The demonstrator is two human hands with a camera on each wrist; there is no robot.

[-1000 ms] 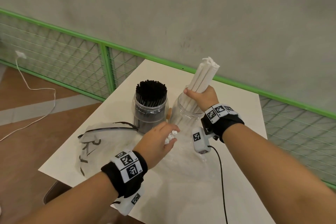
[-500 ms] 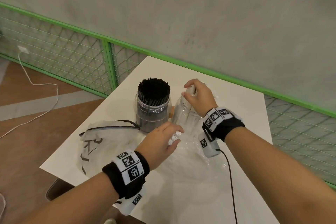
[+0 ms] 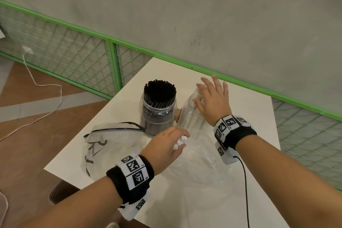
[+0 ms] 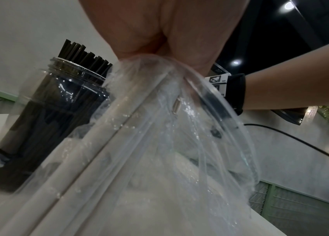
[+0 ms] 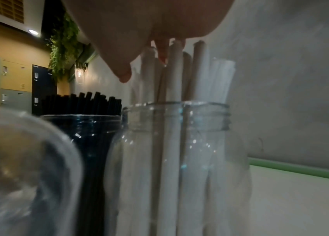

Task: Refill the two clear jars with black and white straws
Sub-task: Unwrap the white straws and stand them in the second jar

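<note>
Two clear jars stand side by side on the white table (image 3: 249, 116). The left jar (image 3: 157, 116) is packed with black straws (image 3: 160, 90). In the right jar (image 3: 187, 116) stand white straws (image 5: 173, 111), their tops above the rim. My right hand (image 3: 209, 94) lies flat and open on those tops, fingers spread. In front of the jars my left hand (image 3: 166, 146) grips the neck of a clear plastic bag (image 3: 199, 164) with white straws inside; their ends (image 3: 179, 142) poke out between my fingers.
An empty zip bag with black edging (image 3: 111, 142) lies on the table left of my left hand. A black cable (image 3: 245, 190) runs from my right wrist. A green mesh fence (image 3: 74, 55) and a grey wall stand behind the table.
My right hand let go of a raised bundle of white straws; the straws went down into the right jar. The hand now lies flat on their tops. The left hand has hardly moved.
</note>
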